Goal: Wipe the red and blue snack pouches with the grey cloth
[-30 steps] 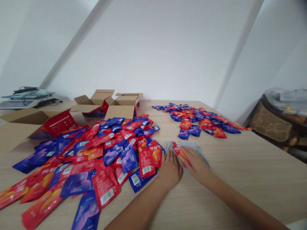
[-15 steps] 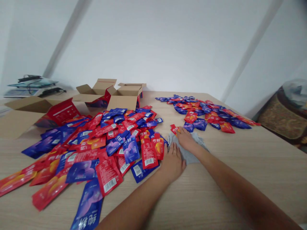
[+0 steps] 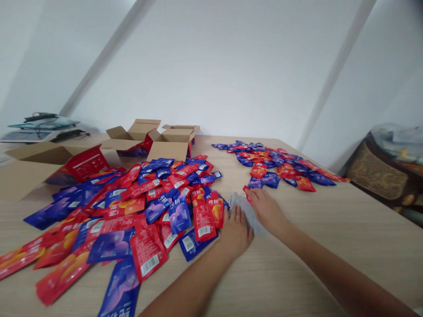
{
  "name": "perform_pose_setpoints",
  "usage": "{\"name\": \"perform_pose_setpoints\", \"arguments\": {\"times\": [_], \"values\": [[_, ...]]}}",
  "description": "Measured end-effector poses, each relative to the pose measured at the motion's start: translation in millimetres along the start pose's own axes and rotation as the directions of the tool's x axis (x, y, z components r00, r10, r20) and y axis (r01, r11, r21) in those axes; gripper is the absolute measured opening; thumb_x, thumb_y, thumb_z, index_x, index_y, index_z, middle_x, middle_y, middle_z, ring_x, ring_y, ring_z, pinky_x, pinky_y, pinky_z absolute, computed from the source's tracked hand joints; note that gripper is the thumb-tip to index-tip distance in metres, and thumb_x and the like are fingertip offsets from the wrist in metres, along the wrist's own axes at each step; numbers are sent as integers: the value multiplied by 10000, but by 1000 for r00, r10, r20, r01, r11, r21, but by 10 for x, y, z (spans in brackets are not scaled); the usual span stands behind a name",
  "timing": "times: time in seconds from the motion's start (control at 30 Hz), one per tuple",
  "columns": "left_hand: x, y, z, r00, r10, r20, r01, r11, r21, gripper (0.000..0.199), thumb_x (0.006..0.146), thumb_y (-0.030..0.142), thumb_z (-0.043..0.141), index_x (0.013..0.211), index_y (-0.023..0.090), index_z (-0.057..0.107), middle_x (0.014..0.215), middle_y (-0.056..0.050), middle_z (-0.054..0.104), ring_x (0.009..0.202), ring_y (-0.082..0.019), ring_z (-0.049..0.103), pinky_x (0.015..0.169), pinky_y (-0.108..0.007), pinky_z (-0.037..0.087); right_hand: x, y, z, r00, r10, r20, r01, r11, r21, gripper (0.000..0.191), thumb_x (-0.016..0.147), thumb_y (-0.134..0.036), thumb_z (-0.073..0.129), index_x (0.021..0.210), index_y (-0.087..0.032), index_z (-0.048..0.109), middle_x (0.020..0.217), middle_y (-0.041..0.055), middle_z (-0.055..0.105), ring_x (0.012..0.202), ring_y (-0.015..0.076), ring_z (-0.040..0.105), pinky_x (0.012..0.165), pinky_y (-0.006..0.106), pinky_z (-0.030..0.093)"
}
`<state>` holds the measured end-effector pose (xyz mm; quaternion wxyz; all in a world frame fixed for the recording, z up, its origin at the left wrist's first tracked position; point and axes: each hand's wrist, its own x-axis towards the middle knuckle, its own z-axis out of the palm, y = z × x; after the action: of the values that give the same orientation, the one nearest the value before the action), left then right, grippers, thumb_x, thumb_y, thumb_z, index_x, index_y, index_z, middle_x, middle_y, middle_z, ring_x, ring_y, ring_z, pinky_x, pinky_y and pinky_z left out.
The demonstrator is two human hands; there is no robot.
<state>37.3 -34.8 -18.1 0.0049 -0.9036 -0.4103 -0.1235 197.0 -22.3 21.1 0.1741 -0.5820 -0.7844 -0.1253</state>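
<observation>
Your table [image 3: 330,246] fills the view, pale wood. At ten o'clock from your hands lies the big heap [image 3: 132,207] of red and blue packets, spreading to the left edge; at one o'clock, well apart across bare wood, sits the smaller heap [image 3: 280,165]. Open boxes [image 3: 155,138] stand behind the big heap at eleven o'clock.

Between the two heaps, right in front of you, is the grey cloth [image 3: 243,207], lying flat. Your left hand [image 3: 235,232] rests palm down on its near left edge, fingers spread and flat, gripping nothing; the nearest packets of the big heap lie just beside it at nine o'clock.

Your right hand [image 3: 268,210] lies on the cloth's right side, fingers curled loosely over one red packet [image 3: 246,193]. Only the packet's far end shows, past your fingertips at eleven o'clock; whether the fingers truly pinch it I cannot tell. Its long axis runs roughly from five to eleven o'clock, in line with your right forearm. The right hand is plainly the nearer one to it; the left is a little short of it, at seven o'clock from it.
</observation>
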Motion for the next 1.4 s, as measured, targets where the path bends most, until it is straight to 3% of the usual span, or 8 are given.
{"name": "perform_pose_setpoints", "arguments": {"times": [0.1,0.3,0.53,0.83,1.0,1.13,1.3,1.4], "values": [[3,-2,-7,1000,17,5,-17,1000,-2,622,909,459,262,1350,51,422,1413,-202,389,1352,-319,266,1089,-557,161,-217,-104,-52,996,-83,44,77,987,139,475,901,-191,327,1370,-203,397,1324,101,510,1229,222,442,1025,410,372],[-12,-12,-35,999,36,-18,-36,999,-19,622,906,447,292,1397,68,348,1439,-191,352,1365,-324,229,1083,-560,176,-497,-121,55,1000,-2,13,-2,940,340,557,914,-222,284,1464,-207,199,1440,94,389,1304,194,381,1059,427,345],[-9,-10,-14,1000,21,4,-21,1000,-22,629,917,455,241,1393,59,352,1442,-183,352,1370,-306,225,1095,-550,158,-571,-3,461,979,-142,148,119,981,151,608,801,-99,330,1405,-165,360,1453,108,365,1363,203,268,1081,457,290],[-11,8,-75,997,-4,74,2,1000,24,637,917,465,227,1387,58,371,1447,-169,346,1374,-299,220,1107,-543,158,366,160,556,973,22,229,-30,999,31,478,801,-172,404,1256,-93,524,1320,173,515,1251,253,435,1011,408,360],[-27,-19,-90,998,-4,63,5,1000,-21,656,917,486,192,1391,65,364,1457,-161,331,1375,-288,222,1113,-538,160,574,82,530,983,102,155,-102,995,-11,414,785,-161,446,1186,-102,533,1204,184,577,1106,259,538,874,374,447],[-19,-48,-56,999,3,51,0,999,-53,651,916,481,193,1382,68,383,1449,-165,345,1368,-301,239,1109,-550,167,791,131,355,976,191,103,-208,959,195,313,825,-120,425,1104,-97,564,1111,210,615,1042,279,578,866,408,444],[-5,-63,-37,998,2,69,4,997,-82,641,916,477,208,1383,74,382,1452,-153,344,1378,-292,214,1116,-546,155,1454,137,14,955,286,75,-289,851,438,220,862,-189,448,1009,-132,602,949,132,674,898,225,635,820,387,490],[1,-66,-35,997,-9,81,17,996,-87,643,914,481,215,1383,75,383,1450,-150,350,1378,-287,217,1117,-543,154,1787,75,-56,963,261,62,-251,794,554,344,928,-278,362,1233,-177,487,1059,77,661,879,150,641,764,299,524]]}}
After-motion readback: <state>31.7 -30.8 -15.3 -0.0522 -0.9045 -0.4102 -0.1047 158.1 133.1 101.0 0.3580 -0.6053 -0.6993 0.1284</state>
